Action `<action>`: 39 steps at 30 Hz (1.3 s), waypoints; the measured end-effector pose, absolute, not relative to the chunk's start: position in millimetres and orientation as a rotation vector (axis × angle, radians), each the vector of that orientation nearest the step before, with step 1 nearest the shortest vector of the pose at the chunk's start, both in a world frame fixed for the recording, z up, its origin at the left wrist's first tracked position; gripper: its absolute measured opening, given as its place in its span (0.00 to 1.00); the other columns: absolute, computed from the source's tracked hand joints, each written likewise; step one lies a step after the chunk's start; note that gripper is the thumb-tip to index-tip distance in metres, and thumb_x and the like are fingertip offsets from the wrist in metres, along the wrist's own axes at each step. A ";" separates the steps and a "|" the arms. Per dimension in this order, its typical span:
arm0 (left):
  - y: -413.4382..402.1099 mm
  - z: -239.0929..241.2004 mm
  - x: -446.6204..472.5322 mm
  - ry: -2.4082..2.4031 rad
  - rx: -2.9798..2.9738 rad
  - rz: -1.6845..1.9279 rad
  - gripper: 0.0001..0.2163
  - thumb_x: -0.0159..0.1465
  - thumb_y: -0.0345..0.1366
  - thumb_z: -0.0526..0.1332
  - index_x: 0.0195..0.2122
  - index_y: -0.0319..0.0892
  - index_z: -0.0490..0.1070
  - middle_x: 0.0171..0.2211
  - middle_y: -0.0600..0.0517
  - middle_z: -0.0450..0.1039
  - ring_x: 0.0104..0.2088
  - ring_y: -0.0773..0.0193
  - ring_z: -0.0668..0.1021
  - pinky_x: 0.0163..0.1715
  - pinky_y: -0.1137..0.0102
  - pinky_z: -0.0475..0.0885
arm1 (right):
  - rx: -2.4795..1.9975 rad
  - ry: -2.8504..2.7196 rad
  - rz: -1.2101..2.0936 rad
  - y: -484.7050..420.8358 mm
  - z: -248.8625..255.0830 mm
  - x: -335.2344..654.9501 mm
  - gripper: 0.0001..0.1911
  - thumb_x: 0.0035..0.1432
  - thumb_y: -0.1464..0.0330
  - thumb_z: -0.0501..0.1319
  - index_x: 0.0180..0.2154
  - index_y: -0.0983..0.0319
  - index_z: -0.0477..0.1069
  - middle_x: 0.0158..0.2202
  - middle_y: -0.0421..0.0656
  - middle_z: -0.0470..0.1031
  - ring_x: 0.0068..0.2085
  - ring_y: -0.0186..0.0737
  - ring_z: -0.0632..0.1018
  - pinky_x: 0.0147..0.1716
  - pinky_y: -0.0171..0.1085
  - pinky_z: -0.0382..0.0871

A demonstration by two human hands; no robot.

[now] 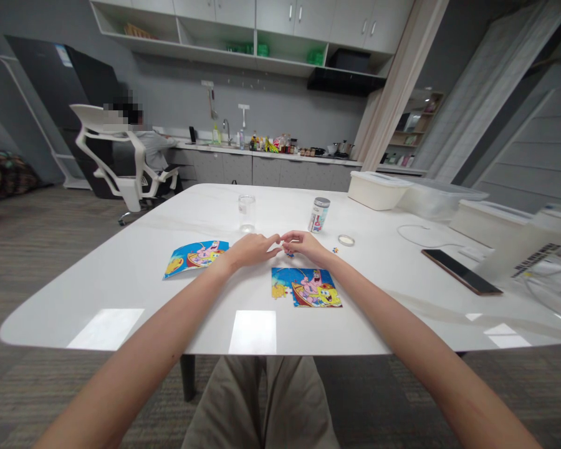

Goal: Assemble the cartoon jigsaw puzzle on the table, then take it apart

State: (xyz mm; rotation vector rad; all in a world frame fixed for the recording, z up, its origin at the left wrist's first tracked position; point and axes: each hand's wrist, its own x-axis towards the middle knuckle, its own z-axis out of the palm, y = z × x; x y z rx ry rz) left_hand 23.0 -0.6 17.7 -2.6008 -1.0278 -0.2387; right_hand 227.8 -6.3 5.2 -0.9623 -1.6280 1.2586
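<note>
From where I stand, the jigsaw puzzle [311, 288] lies flat on the white table [107, 287], just nearer the person than the hands: a bright blue scene with a pink figure and a yellow one in a red-brown boat, its lower left corner missing, leaving a jagged edge there. The left hand [258, 249] and right hand [305, 244] meet fingertip to fingertip beyond it, fingers bent; I can't tell whether either pinches a piece. White tabletop runs between the puzzle and the table's near edge, and a wider stretch lies left of the picture sheet [194, 257]. I count one puzzle, one matching sheet, two jars, one clear [247, 214] and one labelled [318, 216], and one round lid [346, 240]. Small loose pieces [335, 250] lie near the right hand, too tiny to count.
</note>
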 end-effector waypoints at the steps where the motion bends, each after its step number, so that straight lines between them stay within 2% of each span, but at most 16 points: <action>1: -0.4 17.6 23.1 -1.016 -2.592 -0.239 0.19 0.71 0.47 0.47 0.50 0.40 0.67 0.27 0.47 0.77 0.31 0.56 0.80 0.29 0.69 0.67 | -0.957 -1.631 1.264 -6.2 4.8 227.5 0.17 0.43 0.63 0.72 0.36 0.64 0.75 0.28 0.41 0.77 0.29 0.34 0.75 0.31 0.35 0.69; 6: -1.9 17.7 24.7 -0.931 -2.590 -0.217 0.15 0.69 0.44 0.52 0.48 0.40 0.68 0.28 0.47 0.78 0.30 0.57 0.80 0.28 0.70 0.66 | -0.938 -1.642 1.275 -6.5 4.4 227.0 0.18 0.41 0.62 0.73 0.33 0.64 0.73 0.30 0.42 0.78 0.30 0.34 0.76 0.30 0.34 0.69; 14: -1.3 19.2 23.1 -0.939 -2.590 -0.197 0.14 0.71 0.36 0.47 0.51 0.41 0.67 0.29 0.46 0.78 0.29 0.56 0.80 0.28 0.69 0.67 | -0.891 -1.623 1.337 -9.0 5.5 226.4 0.16 0.46 0.60 0.71 0.32 0.63 0.72 0.32 0.43 0.77 0.35 0.38 0.78 0.35 0.36 0.71; 22: -6.1 20.4 25.7 -0.968 -2.582 -0.207 0.16 0.70 0.39 0.49 0.54 0.39 0.66 0.30 0.44 0.78 0.31 0.54 0.81 0.30 0.67 0.69 | -0.877 -1.641 1.301 -7.3 2.8 226.6 0.16 0.39 0.72 0.71 0.34 0.63 0.72 0.34 0.41 0.76 0.34 0.35 0.75 0.32 0.34 0.68; 30: -5.6 21.7 24.3 -0.913 -2.562 -0.164 0.18 0.71 0.41 0.47 0.56 0.40 0.66 0.29 0.44 0.78 0.31 0.56 0.80 0.31 0.69 0.69 | -0.890 -1.624 1.300 -7.4 3.7 226.5 0.16 0.40 0.68 0.72 0.33 0.63 0.72 0.29 0.38 0.73 0.31 0.33 0.74 0.31 0.34 0.66; 39: -6.0 23.0 23.8 -0.928 -2.570 -0.161 0.17 0.72 0.41 0.46 0.55 0.42 0.66 0.29 0.45 0.78 0.30 0.56 0.80 0.29 0.69 0.68 | -0.922 -1.631 1.271 -8.4 5.7 228.6 0.15 0.43 0.66 0.72 0.33 0.63 0.73 0.29 0.41 0.77 0.32 0.35 0.76 0.35 0.36 0.68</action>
